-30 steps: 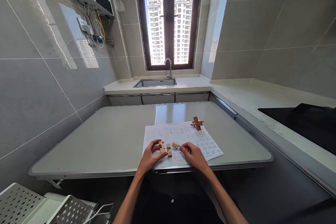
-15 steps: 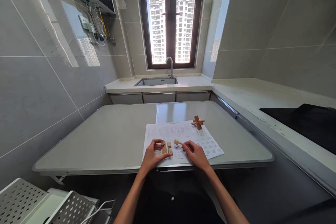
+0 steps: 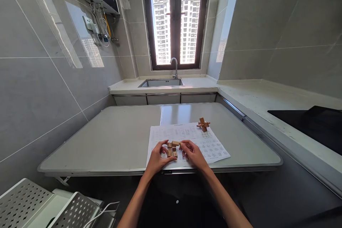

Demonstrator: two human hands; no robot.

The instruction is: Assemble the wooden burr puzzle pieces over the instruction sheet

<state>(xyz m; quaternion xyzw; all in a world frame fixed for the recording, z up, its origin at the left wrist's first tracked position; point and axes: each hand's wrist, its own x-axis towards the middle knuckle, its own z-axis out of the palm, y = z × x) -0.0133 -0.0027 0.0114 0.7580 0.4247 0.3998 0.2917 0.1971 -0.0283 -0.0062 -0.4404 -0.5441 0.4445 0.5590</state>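
Observation:
Two notched wooden puzzle pieces [image 3: 170,152] stand side by side on a printed sheet [image 3: 160,133]. My left hand [image 3: 158,155] curves around them, thumb at the near side and fingers at the far left, gripping them. Between the fingertips of my right hand [image 3: 192,153] is another wooden puzzle piece [image 3: 175,143], lying crosswise at the top of the pair. It seems to touch them, though the exact contact is too small to tell. Farther back, an assembled wooden cross puzzle [image 3: 203,124] rests at the sheet's upper right corner.
The sheet lies near the front edge of a pale folding table [image 3: 107,142]. Beyond it are a counter with a sink [image 3: 161,83] and faucet [image 3: 175,67]. A black cooktop [image 3: 307,124] is on the right counter. A white perforated rack [image 3: 74,210] stands low at the left.
My right hand has moved left, bringing its wooden piece from beside the standing pieces to their top. My left hand stays around them. The view has shifted slightly.

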